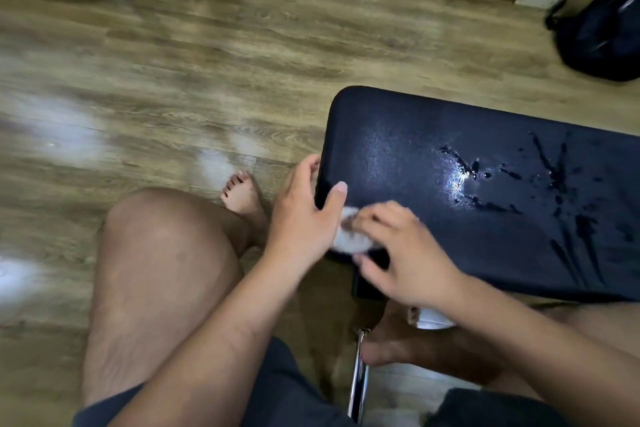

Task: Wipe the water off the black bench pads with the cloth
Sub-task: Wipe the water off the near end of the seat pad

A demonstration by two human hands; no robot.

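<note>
Black bench pad, its long axis running from the near-left end away to the right. White cloth lies bunched on the pad's near-left corner under the right hand, whose fingers are curled down onto it. Left hand touches the pad's end just beside the cloth: thumb straight on top, fingers loosely bent, holding nothing. Water, a shining pool with dark streaks beyond it, lies right of the cloth along the long axis, apart from it. Judgement: the right hand is nearer the water, so the coming stroke should run rightward along the pad; the wiping seems barely begun.
</note>
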